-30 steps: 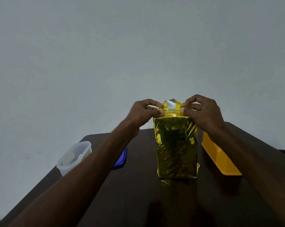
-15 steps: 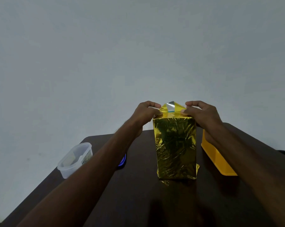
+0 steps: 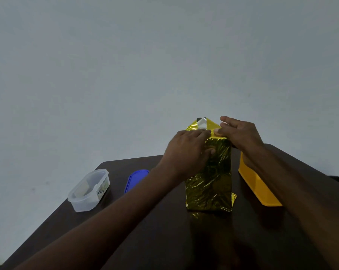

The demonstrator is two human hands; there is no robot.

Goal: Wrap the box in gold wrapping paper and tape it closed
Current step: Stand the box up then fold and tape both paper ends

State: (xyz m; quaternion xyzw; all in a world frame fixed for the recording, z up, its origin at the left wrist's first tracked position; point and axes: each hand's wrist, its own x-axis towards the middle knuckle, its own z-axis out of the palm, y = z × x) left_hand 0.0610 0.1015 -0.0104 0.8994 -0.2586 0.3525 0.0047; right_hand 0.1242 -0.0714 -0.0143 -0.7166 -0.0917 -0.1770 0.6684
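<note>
Head view: tall box wrapped in crinkled gold foil paper (image 3: 209, 178) stands upright on the dark brown bench (image 3: 164, 230). Left hand (image 3: 188, 152) lies flat-fingered over its upper front and top edge. Right hand (image 3: 240, 133) pinches the paper's top flap. Left of the box sit a blue plastic lid (image 3: 135, 180) and clear plastic tub (image 3: 88, 190); right, a yellow plastic tray (image 3: 256, 186).

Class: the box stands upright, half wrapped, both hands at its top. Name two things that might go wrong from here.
1. The top flap stands up unfolded with no tape seen on it; released, it may spring open.
2. The box stands tall on a narrow end; the left hand pressing across its front and the right hand at the top might tip it.
</note>
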